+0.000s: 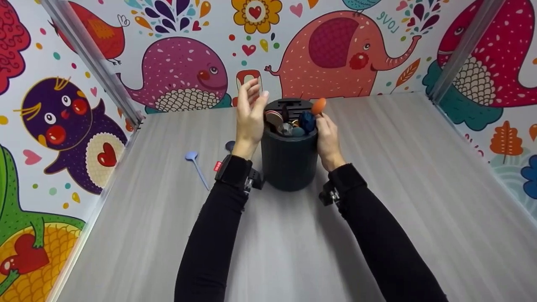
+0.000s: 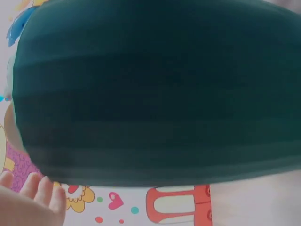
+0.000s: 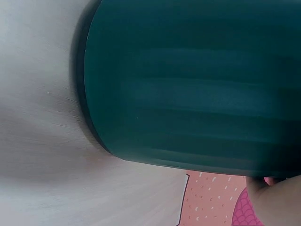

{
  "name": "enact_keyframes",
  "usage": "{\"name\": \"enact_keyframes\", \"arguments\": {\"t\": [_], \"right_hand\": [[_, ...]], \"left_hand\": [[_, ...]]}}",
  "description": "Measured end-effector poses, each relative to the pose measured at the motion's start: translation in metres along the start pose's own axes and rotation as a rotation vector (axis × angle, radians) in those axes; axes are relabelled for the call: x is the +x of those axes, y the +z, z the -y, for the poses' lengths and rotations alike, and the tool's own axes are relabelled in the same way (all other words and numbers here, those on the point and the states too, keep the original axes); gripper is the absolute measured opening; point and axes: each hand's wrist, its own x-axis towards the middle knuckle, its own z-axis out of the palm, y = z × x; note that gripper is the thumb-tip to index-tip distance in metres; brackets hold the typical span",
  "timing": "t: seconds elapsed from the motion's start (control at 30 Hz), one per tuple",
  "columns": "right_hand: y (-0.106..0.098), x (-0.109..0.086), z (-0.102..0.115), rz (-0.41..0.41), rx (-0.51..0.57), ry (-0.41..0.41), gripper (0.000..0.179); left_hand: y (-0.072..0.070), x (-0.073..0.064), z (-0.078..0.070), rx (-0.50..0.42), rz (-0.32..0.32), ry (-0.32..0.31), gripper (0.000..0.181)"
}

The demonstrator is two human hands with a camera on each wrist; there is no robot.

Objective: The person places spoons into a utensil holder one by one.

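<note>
A dark green utensil holder (image 1: 289,163) stands upright on the table, with a slotted black section (image 1: 293,103) at its back. Several utensils fill its top, among them a dark blue one (image 1: 307,121) and a pale rounded one (image 1: 274,118). My right hand (image 1: 328,140) grips the holder's right side near the rim, its fingers partly hidden. Just above that hand shows an orange spoon head (image 1: 319,106); its lower part is hidden. By the left side, my left hand (image 1: 250,117) is raised with fingers extended upward, holding nothing. Green wall fills both wrist views.
A light blue spoon (image 1: 197,170) lies on the grey wood-look table (image 1: 155,235), left of the holder. Beside my left wrist, a dark spoon head (image 1: 230,145) is partly covered. Printed cartoon walls (image 1: 256,46) and metal posts (image 1: 465,50) border the table.
</note>
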Motion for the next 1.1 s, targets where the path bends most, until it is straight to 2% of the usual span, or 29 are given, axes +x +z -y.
{"name": "enact_keyframes", "arguments": {"t": [0.07, 0.27, 0.37, 0.57, 0.6, 0.8, 0.93, 1.1], "right_hand": [[0.0, 0.0, 0.0, -0.001, -0.008, 0.004, 0.02], [0.0, 0.001, 0.001, -0.005, -0.025, 0.005, 0.019], [0.0, 0.0, 0.001, -0.008, -0.032, 0.013, 0.019], [0.0, -0.001, 0.0, -0.007, -0.037, 0.022, 0.017], [0.0, -0.001, 0.0, -0.008, -0.036, 0.02, 0.017], [0.001, 0.0, 0.0, -0.013, -0.041, 0.016, 0.018], [0.001, -0.001, 0.001, -0.017, -0.038, 0.012, 0.017], [0.0, 0.0, 0.0, -0.01, -0.036, 0.004, 0.018]], "left_hand": [[-0.003, 0.004, 0.008, 0.002, -0.014, 0.009, 0.049], [-0.011, 0.004, 0.014, 0.053, 0.001, 0.005, 0.05], [-0.015, 0.001, 0.013, 0.092, -0.001, -0.024, 0.049], [-0.023, -0.007, 0.0, 0.101, -0.045, -0.06, 0.046], [-0.025, -0.007, 0.001, 0.1, -0.053, -0.069, 0.045], [-0.037, 0.001, 0.032, 0.104, -0.104, -0.131, 0.044], [-0.043, 0.001, 0.043, 0.113, -0.121, -0.164, 0.045], [-0.052, 0.0, 0.056, 0.201, -0.129, -0.198, 0.047]]}}
